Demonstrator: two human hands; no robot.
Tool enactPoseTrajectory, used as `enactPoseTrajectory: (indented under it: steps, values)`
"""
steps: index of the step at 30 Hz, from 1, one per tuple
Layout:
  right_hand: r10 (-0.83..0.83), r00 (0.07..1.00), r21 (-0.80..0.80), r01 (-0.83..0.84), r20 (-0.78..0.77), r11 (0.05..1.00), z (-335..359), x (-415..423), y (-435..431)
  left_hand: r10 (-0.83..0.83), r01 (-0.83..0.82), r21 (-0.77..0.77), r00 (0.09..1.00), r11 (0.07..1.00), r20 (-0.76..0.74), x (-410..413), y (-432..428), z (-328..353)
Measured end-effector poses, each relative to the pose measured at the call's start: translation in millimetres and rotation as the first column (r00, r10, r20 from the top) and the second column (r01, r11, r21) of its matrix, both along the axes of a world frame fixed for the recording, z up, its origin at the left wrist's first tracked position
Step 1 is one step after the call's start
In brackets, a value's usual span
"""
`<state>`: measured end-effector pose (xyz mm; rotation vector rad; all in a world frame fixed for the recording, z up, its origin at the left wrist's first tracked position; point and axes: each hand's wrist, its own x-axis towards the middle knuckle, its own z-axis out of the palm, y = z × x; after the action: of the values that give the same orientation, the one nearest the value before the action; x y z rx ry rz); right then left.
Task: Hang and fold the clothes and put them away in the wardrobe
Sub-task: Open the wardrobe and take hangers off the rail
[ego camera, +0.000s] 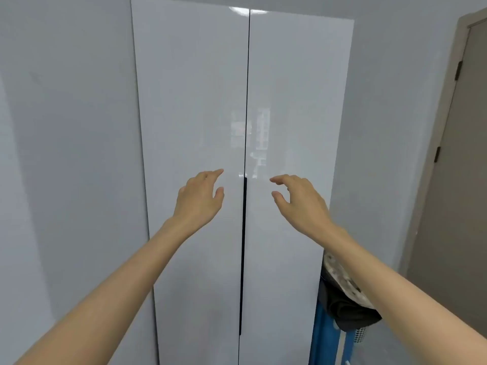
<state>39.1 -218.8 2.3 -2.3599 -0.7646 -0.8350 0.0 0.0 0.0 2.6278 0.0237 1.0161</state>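
Observation:
A tall glossy white wardrobe [195, 101] with two doors fills the middle of the view, both doors closed. A dark vertical handle strip [244, 233] runs along the seam between them. My left hand [200, 198] is raised in front of the left door, fingers relaxed and holding nothing. My right hand [297, 198] is raised in front of the right door, fingers loosely bent and holding nothing. Both hands flank the seam at handle height. Whether the fingertips touch the doors cannot be told.
A pile of clothes [345, 293], pale patterned over dark grey, lies on a blue stand [324, 333] just right of the wardrobe. A brown room door [458, 180] stands at the far right. A plain grey wall [66, 154] is on the left.

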Motion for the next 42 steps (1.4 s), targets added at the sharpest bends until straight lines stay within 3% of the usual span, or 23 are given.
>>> enactPoseTrajectory:
  steps: [12,18,23,32,42]
  values:
    - [-0.097,0.992,-0.075,0.091,-0.076,0.993,-38.0,162.7,90.7,0.027,-0.023,0.068,0.998,0.997,-0.056,171.5,75.8,-34.5]
    - [-0.245,0.956,-0.140,0.224,-0.161,0.964,-56.5,257.9,126.4,0.086,-0.064,0.271,0.994,0.961,-0.070,275.5,106.2,-53.3]
    - [-0.249,0.937,-0.104,0.230,-0.245,0.968,-62.6,315.2,149.0,0.126,-0.118,0.400,0.992,0.909,0.005,332.9,129.2,-78.7]
    - [-0.187,0.965,-0.017,0.187,-0.182,0.982,-67.5,363.8,179.2,0.151,-0.198,0.473,0.979,0.858,0.135,364.3,145.5,-101.2]
    - [-0.106,0.966,-0.035,0.101,-0.236,0.994,-63.1,358.8,165.5,0.188,-0.154,0.485,0.982,0.861,-0.023,352.6,139.4,-95.8]
